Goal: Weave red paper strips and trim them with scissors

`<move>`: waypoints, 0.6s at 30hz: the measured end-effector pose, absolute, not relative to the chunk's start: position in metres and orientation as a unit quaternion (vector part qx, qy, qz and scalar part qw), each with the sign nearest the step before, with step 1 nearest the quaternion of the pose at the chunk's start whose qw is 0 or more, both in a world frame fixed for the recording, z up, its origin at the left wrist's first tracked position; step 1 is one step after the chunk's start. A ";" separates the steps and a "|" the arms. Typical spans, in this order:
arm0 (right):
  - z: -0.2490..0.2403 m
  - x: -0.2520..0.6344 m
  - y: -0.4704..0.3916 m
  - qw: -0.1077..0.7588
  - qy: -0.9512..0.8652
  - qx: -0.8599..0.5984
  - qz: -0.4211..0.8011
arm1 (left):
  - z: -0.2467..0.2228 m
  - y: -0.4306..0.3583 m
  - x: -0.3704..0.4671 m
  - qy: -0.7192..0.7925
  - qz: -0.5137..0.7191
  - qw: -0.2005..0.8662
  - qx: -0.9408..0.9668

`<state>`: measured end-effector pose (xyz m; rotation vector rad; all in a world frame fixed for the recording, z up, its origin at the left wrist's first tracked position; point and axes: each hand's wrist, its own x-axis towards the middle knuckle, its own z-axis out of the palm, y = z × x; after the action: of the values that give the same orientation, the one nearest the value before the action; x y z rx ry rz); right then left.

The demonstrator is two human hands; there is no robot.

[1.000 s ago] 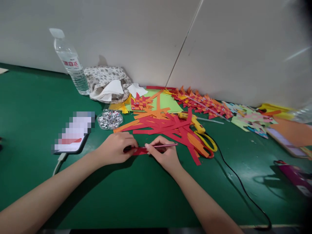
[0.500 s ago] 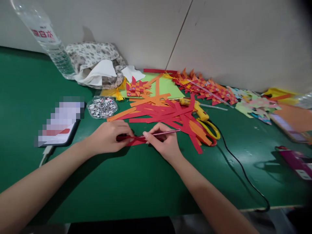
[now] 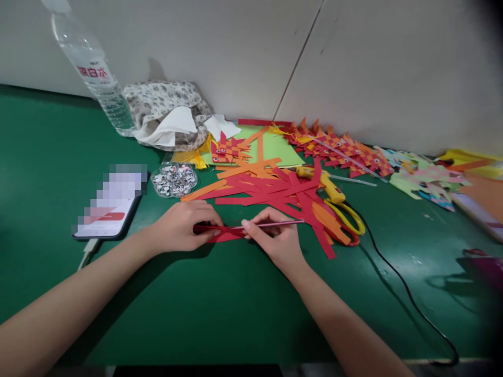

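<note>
My left hand point(image 3: 193, 226) is closed, its thumb and fingers pinching a folded red paper strip point(image 3: 226, 236) just above the green table. From the right, my right hand point(image 3: 273, 235) closes round a thin, shiny pink pen-like stick point(image 3: 288, 223). Its pointed end reaches to the red paper between the two hands. I cannot make out what kind of tool it is. Just beyond the hands lies a heap of loose red paper strips point(image 3: 271, 188), mixed with orange strips point(image 3: 257, 168).
Behind are woven paper fish point(image 3: 346, 152), a yellow glue gun point(image 3: 320, 180) and yellow-handled scissors point(image 3: 353, 222). At left stand a water bottle point(image 3: 104, 84), a tissue pouch point(image 3: 165, 99), a box of googly eyes point(image 3: 174, 180) and a phone point(image 3: 113, 209). A black cord point(image 3: 401, 280) crosses the right side.
The whole scene has shifted slightly right and down in the picture as the camera turned. Both hands keep their hold on the red paper strip and the pink stick.
</note>
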<state>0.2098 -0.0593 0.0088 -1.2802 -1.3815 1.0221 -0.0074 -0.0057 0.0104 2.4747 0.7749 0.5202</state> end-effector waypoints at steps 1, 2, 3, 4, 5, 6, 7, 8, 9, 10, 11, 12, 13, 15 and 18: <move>0.009 0.209 -0.059 0.475 -0.567 -0.526 0.419 | 0.010 -0.006 -0.008 0.284 0.190 0.246 0.907; 0.010 0.209 -0.059 0.472 -0.569 -0.527 0.419 | 0.010 -0.006 -0.008 0.283 0.189 0.246 0.908; 0.010 0.209 -0.059 0.468 -0.571 -0.528 0.419 | 0.010 -0.006 -0.008 0.283 0.189 0.245 0.908; 0.010 0.208 -0.059 0.465 -0.574 -0.528 0.419 | 0.010 -0.006 -0.008 0.283 0.189 0.244 0.908; 0.011 0.208 -0.059 0.461 -0.577 -0.528 0.420 | 0.010 -0.006 -0.008 0.282 0.189 0.242 0.909; 0.011 0.208 -0.059 0.457 -0.580 -0.527 0.420 | 0.010 -0.006 -0.008 0.281 0.190 0.240 0.909; 0.012 0.208 -0.059 0.455 -0.582 -0.526 0.421 | 0.010 -0.006 -0.008 0.280 0.191 0.238 0.910; 0.012 0.208 -0.059 0.453 -0.584 -0.526 0.421 | 0.010 -0.006 -0.009 0.280 0.192 0.235 0.911; 0.012 0.207 -0.059 0.452 -0.585 -0.526 0.421 | 0.010 -0.006 -0.009 0.279 0.193 0.233 0.911; 0.013 0.207 -0.058 0.451 -0.585 -0.527 0.421 | 0.009 -0.006 -0.009 0.279 0.192 0.231 0.912; 0.013 0.207 -0.058 0.451 -0.584 -0.528 0.421 | 0.009 -0.006 -0.010 0.279 0.192 0.229 0.913; 0.013 0.206 -0.058 0.450 -0.584 -0.529 0.421 | 0.008 -0.006 -0.010 0.280 0.192 0.228 0.913; 0.013 0.206 -0.058 0.450 -0.583 -0.529 0.421 | 0.008 -0.006 -0.010 0.280 0.191 0.229 0.913; 0.014 0.205 -0.058 0.450 -0.582 -0.530 0.421 | 0.006 -0.004 -0.011 0.278 0.193 0.233 0.912; 0.013 0.205 -0.058 0.451 -0.581 -0.532 0.420 | 0.005 -0.003 -0.011 0.274 0.193 0.245 0.910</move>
<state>0.2055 -0.0579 0.0129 -1.3152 -1.4356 1.0377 -0.0106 -0.0028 0.0052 2.4831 0.7485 0.5279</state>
